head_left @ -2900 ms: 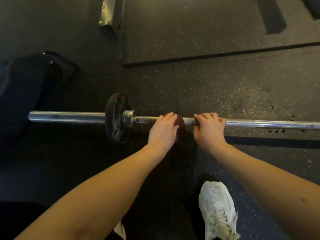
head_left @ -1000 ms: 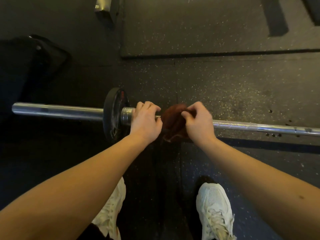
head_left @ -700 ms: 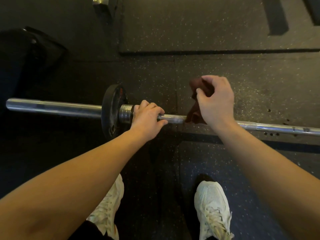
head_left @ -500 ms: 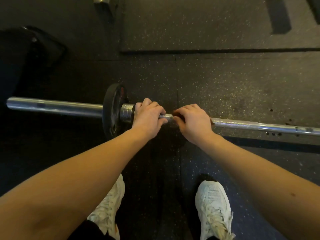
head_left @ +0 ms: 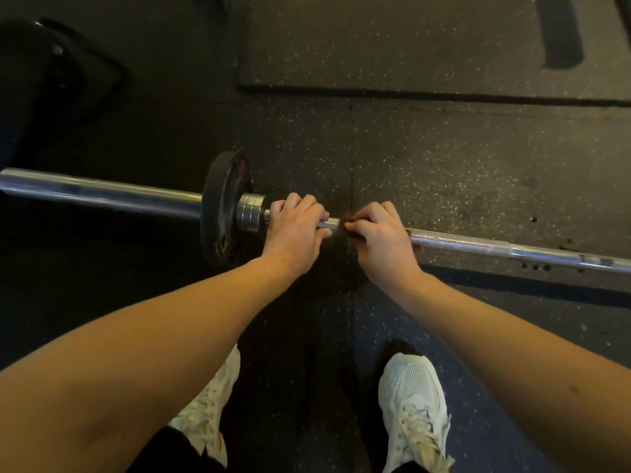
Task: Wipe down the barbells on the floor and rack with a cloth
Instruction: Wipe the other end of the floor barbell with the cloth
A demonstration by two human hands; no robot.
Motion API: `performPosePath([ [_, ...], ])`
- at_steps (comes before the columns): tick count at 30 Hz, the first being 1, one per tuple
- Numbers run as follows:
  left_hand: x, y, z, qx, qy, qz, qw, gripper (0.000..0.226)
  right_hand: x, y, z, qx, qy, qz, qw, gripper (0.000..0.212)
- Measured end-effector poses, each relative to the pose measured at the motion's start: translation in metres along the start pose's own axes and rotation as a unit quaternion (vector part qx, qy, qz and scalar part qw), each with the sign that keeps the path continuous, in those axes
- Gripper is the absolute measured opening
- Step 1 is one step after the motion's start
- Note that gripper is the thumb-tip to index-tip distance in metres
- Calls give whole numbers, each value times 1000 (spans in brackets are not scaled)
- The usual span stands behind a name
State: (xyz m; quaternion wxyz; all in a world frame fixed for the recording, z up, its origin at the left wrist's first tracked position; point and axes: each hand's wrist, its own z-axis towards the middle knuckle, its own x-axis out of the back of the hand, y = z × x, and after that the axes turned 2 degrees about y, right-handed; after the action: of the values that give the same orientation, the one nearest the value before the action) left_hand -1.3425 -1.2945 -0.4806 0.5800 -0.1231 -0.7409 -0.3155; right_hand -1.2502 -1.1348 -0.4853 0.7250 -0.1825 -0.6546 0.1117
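A steel barbell (head_left: pixel 478 243) lies across the dark rubber floor, with a small black plate (head_left: pixel 222 206) on its left sleeve. My left hand (head_left: pixel 295 230) grips the shaft just right of the collar. My right hand (head_left: pixel 382 237) holds a dark red cloth (head_left: pixel 347 222) wrapped around the shaft right beside the left hand. Most of the cloth is hidden under my right fingers; only a small edge shows.
My two white sneakers (head_left: pixel 413 407) stand on the floor just behind the bar. A dark bench or bag (head_left: pixel 51 73) sits at the far left. A raised rubber mat (head_left: pixel 409 42) lies beyond the bar.
My right hand lifted the cloth off the bar, then brought it back down and wrapped it around the shaft beside my left hand. My left hand kept its grip near the collar.
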Motion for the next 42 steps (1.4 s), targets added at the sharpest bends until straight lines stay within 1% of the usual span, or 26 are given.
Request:
performPosePath([
  [3,-1,0,-1,-3,5,14,1000,25,-2,-13,14,10,-46,4,999,26],
  [5,-1,-2,-1,-3,5,7,1000,25,1,-9,7,11,-56,-5,998,27],
  [8,1,-3,-1,-9,0,1,1000,27,7,8,-25,-3,-43,-22,999,26],
  [11,3,-5,2,-23,-11,20,999,29,12,17,-51,-49,-13,14,999,20],
  [14,11,-5,12,-30,-43,42,998,30,15,5,-39,-51,31,37,998,21],
  [17,15,-2,15,-28,-55,49,997,30,8,-14,-9,-58,16,17,998,24],
  [19,13,-3,13,-24,-48,43,998,29,1,-20,7,-57,-12,13,998,26],
  [21,13,-5,10,-23,-41,32,998,30,-1,-20,14,-52,-23,19,998,25],
  [24,14,-11,10,-22,-32,17,999,38,4,-12,4,-23,-13,24,999,26],
  [27,16,-14,11,-19,-36,15,999,33,6,5,-11,-12,17,29,999,24],
  [30,11,-13,8,-9,-26,-2,1000,31,11,15,-18,-35,25,28,999,24],
  [34,6,-10,4,4,-6,-11,1000,30,10,1,-4,-71,18,29,997,20],
  [39,4,-7,1,7,-2,5,1000,24,3,-22,27,-90,-53,47,993,22],
  [41,3,-7,1,9,-1,5,1000,26,6,-21,18,-94,-51,40,993,21],
  [42,2,-7,0,9,3,4,1000,27,7,-17,8,-84,-36,31,995,20],
])
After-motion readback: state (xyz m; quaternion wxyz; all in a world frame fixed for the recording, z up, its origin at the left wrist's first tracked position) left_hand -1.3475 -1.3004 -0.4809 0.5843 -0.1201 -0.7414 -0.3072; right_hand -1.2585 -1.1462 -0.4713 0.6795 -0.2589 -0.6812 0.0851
